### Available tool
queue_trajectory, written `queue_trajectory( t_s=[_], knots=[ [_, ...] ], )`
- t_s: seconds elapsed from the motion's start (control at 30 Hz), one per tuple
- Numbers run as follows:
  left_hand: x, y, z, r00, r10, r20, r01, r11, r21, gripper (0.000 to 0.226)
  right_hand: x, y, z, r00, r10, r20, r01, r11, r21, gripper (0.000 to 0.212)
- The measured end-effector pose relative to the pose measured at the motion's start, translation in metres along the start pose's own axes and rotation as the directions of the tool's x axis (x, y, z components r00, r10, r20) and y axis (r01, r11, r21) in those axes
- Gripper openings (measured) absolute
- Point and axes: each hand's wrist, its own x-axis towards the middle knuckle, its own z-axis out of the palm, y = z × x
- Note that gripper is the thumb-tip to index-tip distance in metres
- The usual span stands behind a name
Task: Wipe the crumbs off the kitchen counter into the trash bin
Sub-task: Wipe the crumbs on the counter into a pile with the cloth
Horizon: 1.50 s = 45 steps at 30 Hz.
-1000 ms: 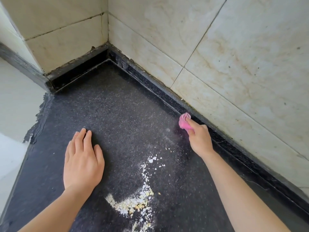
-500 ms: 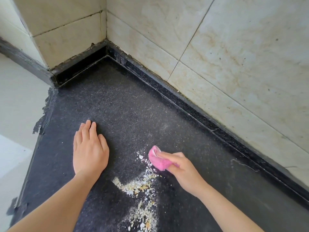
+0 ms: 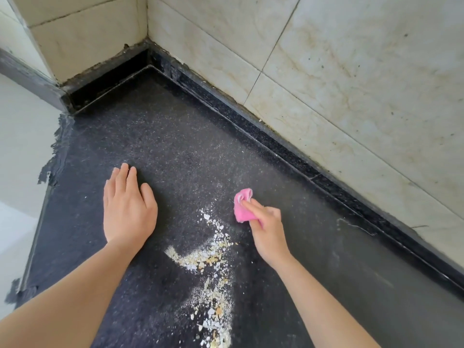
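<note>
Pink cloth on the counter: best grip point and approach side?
Take the pink cloth by its crumpled middle, coming from above and the near right, as the right hand does now. It is a soft bunched wad on the counter, with no stiff edge, so fingers curled over the top likely hold best.

One head-worn wide-angle view looks steeply down and forward, close over the worktop (image 3: 175, 146), facing its far tiled corner (image 3: 148, 33).

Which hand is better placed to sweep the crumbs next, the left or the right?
The right hand: it grips the pink cloth just beside the crumbs. The left hand lies flat on the counter, holding nothing.
</note>
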Motion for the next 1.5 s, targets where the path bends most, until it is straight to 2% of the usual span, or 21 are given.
queue_trajectory(
  t_s=[0.07, 0.13, 0.2, 0.27, 0.3, 0.37, 0.43, 0.47, 0.5, 0.6, 0.67, 0.73, 0.8, 0.9, 1.0, 1.07, 1.13, 1.27, 1.4, 1.5],
  knots=[
    [-0.003, -0.001, -0.005, 1.000, 0.010, 0.022, -0.008, 0.995, -0.101, 0.050, -0.032, -0.007, 0.006, 0.987, 0.057, 0.152, -0.066, 0.996, 0.054, 0.046],
    [-0.014, -0.006, -0.014, 0.999, 0.022, 0.036, -0.014, 0.977, -0.214, 0.048, -0.055, -0.019, 0.003, 0.939, 0.102, 0.329, -0.132, 0.989, 0.071, 0.041],
    [-0.036, -0.017, -0.023, 0.999, 0.013, 0.043, -0.001, 0.962, -0.272, 0.047, -0.059, -0.036, -0.010, 0.904, 0.054, 0.424, -0.130, 0.980, 0.153, 0.034],
    [-0.068, -0.032, -0.030, 0.999, 0.021, 0.038, -0.010, 0.967, -0.253, 0.046, -0.043, -0.055, -0.026, 0.931, 0.019, 0.364, -0.144, 0.936, 0.321, 0.031],
    [-0.085, -0.037, -0.032, 0.999, 0.028, 0.039, -0.018, 0.971, -0.237, 0.046, -0.025, -0.060, -0.032, 0.960, 0.027, 0.280, -0.136, 0.915, 0.379, 0.028],
    [-0.112, -0.046, -0.035, 0.999, 0.021, 0.035, -0.014, 0.978, -0.208, 0.046, 0.021, -0.063, -0.035, 0.987, 0.141, 0.083, -0.162, 0.915, 0.368, 0.024],
    [-0.127, -0.053, -0.034, 1.000, 0.001, 0.015, 0.001, 0.985, -0.173, 0.047, 0.062, -0.063, -0.023, 0.946, 0.320, -0.051, -0.290, 0.907, 0.305, 0.035],
    [-0.133, -0.056, -0.033, 1.000, 0.007, 0.004, -0.006, 0.988, -0.153, 0.048, 0.078, -0.060, -0.010, 0.929, 0.356, -0.098, -0.323, 0.911, 0.255, 0.032],
    [-0.136, -0.059, -0.032, 1.000, 0.026, -0.005, -0.026, 0.991, -0.130, 0.049, 0.087, -0.057, 0.004, 0.943, 0.316, -0.104, -0.297, 0.941, 0.164, 0.027],
    [-0.138, -0.063, -0.028, 0.997, 0.079, 0.004, -0.079, 0.996, -0.039, 0.050, 0.079, -0.066, 0.038, 0.998, 0.046, 0.049, -0.043, 0.997, -0.060, 0.061],
    [-0.138, -0.060, -0.029, 0.997, 0.081, 0.020, -0.081, 0.997, 0.006, 0.050, 0.048, -0.067, 0.050, 0.982, -0.086, 0.169, 0.102, 0.991, -0.089, 0.064],
    [-0.137, -0.058, -0.030, 0.995, 0.090, 0.035, -0.091, 0.995, 0.042, 0.052, 0.018, -0.061, 0.050, 0.951, -0.163, 0.263, 0.189, 0.979, -0.074, 0.063],
    [-0.136, -0.058, -0.032, 0.993, 0.102, 0.051, -0.105, 0.993, 0.061, 0.054, -0.012, -0.058, 0.040, 0.921, -0.155, 0.356, 0.183, 0.982, -0.048, 0.059],
    [-0.137, -0.063, -0.032, 0.988, 0.128, 0.084, -0.136, 0.986, 0.100, 0.054, -0.056, -0.053, 0.022, 0.854, -0.089, 0.512, 0.087, 0.996, 0.028, 0.050],
    [-0.147, -0.070, -0.034, 0.978, 0.161, 0.136, -0.180, 0.974, 0.136, 0.062, -0.087, -0.051, 0.004, 0.778, -0.027, 0.628, 0.029, 1.000, 0.007, 0.052],
    [-0.155, -0.075, -0.033, 0.970, 0.183, 0.159, -0.208, 0.964, 0.162, 0.065, -0.092, -0.061, -0.006, 0.774, -0.040, 0.632, -0.026, 0.995, 0.094, 0.052],
    [-0.161, -0.077, -0.031, 0.968, 0.193, 0.160, -0.224, 0.954, 0.199, 0.066, -0.080, -0.077, -0.011, 0.799, -0.048, 0.599, -0.092, 0.975, 0.200, 0.052],
    [-0.164, -0.075, -0.027, 0.977, 0.178, 0.115, -0.200, 0.951, 0.235, 0.061, -0.011, -0.113, 0.015, 0.898, -0.092, 0.430, -0.031, 0.962, 0.272, 0.058],
    [-0.164, -0.076, -0.024, 0.981, 0.165, 0.103, -0.184, 0.958, 0.220, 0.058, 0.074, -0.126, 0.076, 0.946, -0.131, 0.295, 0.109, 0.990, 0.090, 0.049],
    [-0.163, -0.077, -0.024, 0.981, 0.168, 0.096, -0.185, 0.960, 0.209, 0.055, 0.103, -0.117, 0.114, 0.946, -0.100, 0.308, 0.132, 0.988, -0.085, 0.057]
  ],
)
